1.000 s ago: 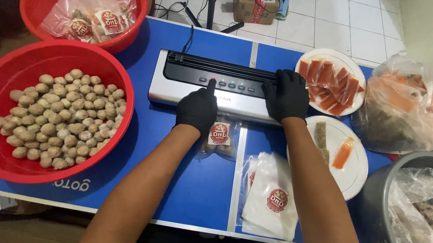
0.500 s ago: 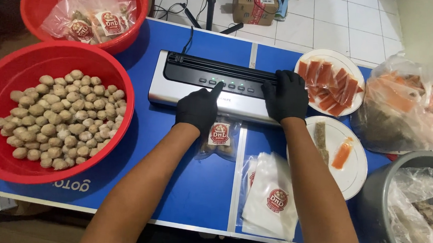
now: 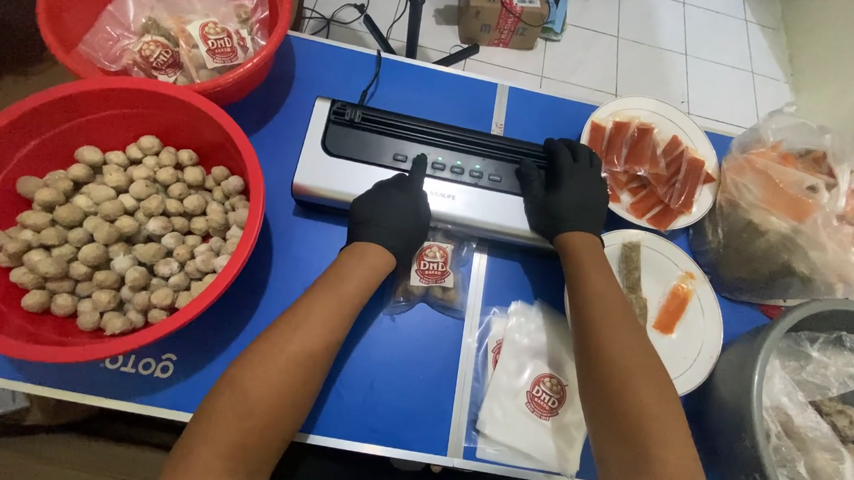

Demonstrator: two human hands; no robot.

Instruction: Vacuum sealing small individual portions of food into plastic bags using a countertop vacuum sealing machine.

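Left hand (image 3: 389, 213), black-gloved: forefinger extended onto a button of the sealing machine (image 3: 421, 170), remaining fingers curled, grasping nothing. Right hand (image 3: 563, 191), also gloved: laid flat and spread on the right end of the machine lid, pressing down, nothing enclosed in the grip.

Filled pouch (image 3: 432, 275): flat on the blue table (image 3: 360, 364), just in front of the machine, between the two wrists, mouth end under the lid edge. Green lamps lit on the control strip. Judged state: sealing of this pouch in progress, not yet complete.

Done, as far as visible: several filled pouches in the far red basin (image 3: 169, 17).

Left, as far as visible: near red basin (image 3: 102, 220) full of loose meatballs; stack of empty pouches (image 3: 531, 390) at the near table edge.

To the right: plate of orange slices (image 3: 649, 160), second plate (image 3: 684, 310) with two pieces, clear bag of food (image 3: 804, 219), lined grey tub (image 3: 811, 422).
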